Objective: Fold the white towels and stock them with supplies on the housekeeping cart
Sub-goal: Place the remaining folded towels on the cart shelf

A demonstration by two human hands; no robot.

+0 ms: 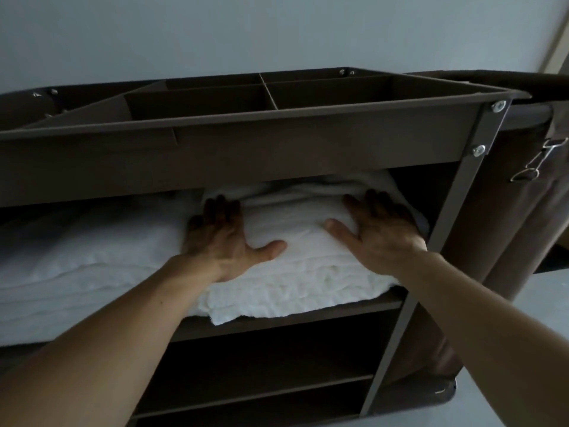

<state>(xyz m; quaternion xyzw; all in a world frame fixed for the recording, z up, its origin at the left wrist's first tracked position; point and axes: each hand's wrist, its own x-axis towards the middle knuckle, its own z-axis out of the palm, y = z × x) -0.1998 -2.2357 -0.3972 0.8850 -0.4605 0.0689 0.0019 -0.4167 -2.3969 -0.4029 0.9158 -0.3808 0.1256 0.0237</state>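
Left hand (pixel 226 238): flat, fingers straight, pressing folded white towel stack (pixel 295 241).
Right hand (pixel 377 232): flat, pressing same stack.
Cart shelf (pixel 308 317): beneath both hands.

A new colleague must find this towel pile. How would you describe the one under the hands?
On the brown housekeeping cart, look at the top shelf just under the divided tray. At its right end sits a stack of folded white towels. Unlike the white linen beside it, the left hand and right hand press flat on it.
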